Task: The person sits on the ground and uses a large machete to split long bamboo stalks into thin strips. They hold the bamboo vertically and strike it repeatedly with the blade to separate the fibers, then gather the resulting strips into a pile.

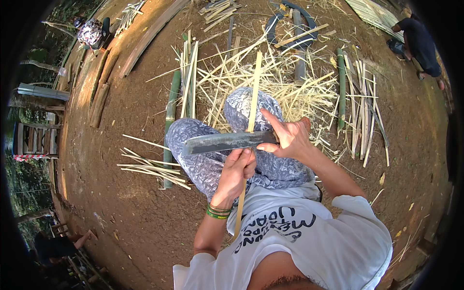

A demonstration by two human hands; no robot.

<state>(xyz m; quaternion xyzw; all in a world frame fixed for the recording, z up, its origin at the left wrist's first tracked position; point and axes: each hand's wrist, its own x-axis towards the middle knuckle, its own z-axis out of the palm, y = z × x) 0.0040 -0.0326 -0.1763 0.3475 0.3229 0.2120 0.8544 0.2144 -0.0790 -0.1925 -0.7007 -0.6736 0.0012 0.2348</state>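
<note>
A long, pale bamboo strip (255, 92) runs lengthwise over my patterned trousers, its near end against my white shirt. My left hand (238, 166) is closed around this strip just below the blade. Across the strip lies a broad dark machete (220, 142), its blade pointing left. My right hand (291, 139) holds the machete at its right end, thumb by the blade and index finger stretched forward; the handle is hidden by the hand. The strip passes behind the blade, so their exact contact cannot be seen.
Thin shavings (295, 96) cover the ground ahead of my knees. Split strips lie left (154, 166) and right (365, 106), near green bamboo poles (172, 106). Beyond is a black tyre-like ring (313, 26). Other people are at the far left (92, 34) and far right (420, 46).
</note>
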